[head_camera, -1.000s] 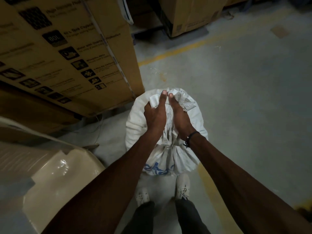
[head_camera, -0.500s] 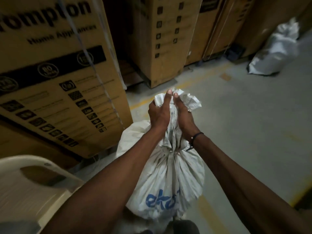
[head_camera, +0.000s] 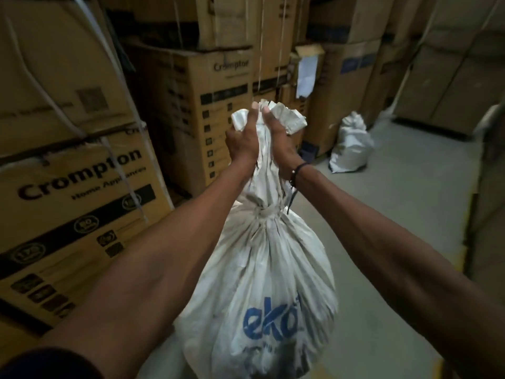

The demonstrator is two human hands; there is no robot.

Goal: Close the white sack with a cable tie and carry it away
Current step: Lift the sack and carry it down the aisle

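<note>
The white sack point(head_camera: 262, 274), with blue lettering on its lower part, hangs in the air in front of me. Its neck is cinched tight by a tie point(head_camera: 263, 211), and a thin dark tail hangs from that point on the right. Above the tie, my left hand point(head_camera: 243, 140) and my right hand point(head_camera: 278, 140) clasp the gathered top of the sack from either side. The crumpled mouth of the sack sticks out above my fingers.
Tall stacks of brown cardboard boxes point(head_camera: 71, 181) line the left side and the back. A second tied white sack point(head_camera: 349, 146) sits on the grey concrete floor point(head_camera: 404, 203) at the back right. More boxes stand along the right wall.
Both hands have lifted the sack off the floor, from low by my feet up to chest height. My view has tilted up from the floor toward the stacked boxes.
</note>
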